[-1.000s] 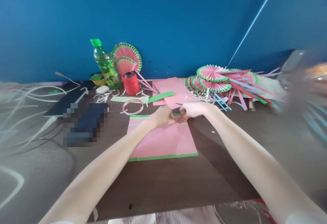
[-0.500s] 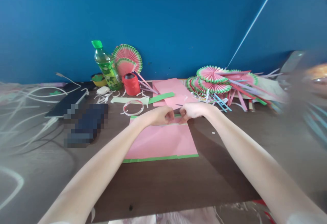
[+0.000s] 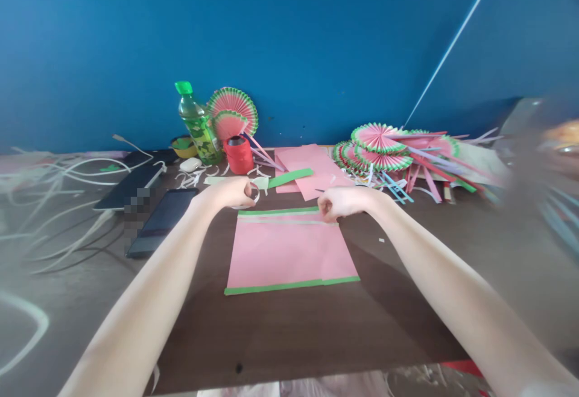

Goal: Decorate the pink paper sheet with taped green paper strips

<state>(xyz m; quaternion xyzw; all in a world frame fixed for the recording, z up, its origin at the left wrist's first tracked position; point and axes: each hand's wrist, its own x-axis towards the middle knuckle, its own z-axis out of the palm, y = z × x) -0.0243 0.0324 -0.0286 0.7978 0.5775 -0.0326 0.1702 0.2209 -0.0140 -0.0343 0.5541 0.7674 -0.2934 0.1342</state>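
A pink paper sheet with green edging along its top and bottom lies flat before me. A pale strip of tape runs across it just below the top edge. My right hand is closed, its fingertips pinched at the strip's right end. A thin dark pointed tip shows beside its knuckles; whether the hand holds it I cannot tell. Off the sheet's upper left corner, my left hand curls its fingers on a roll of tape, partly hidden by the hand.
Behind the sheet lie more pink papers and a green strip. Pleated paper fans and paper strips pile up at right. A bottle and red container stand at back left. A dark phone and white cables lie left.
My left hand has left the tape strip and moved left to the roll of tape, uncovering the sheet's top edge. My right hand stays near the sheet's upper right corner.
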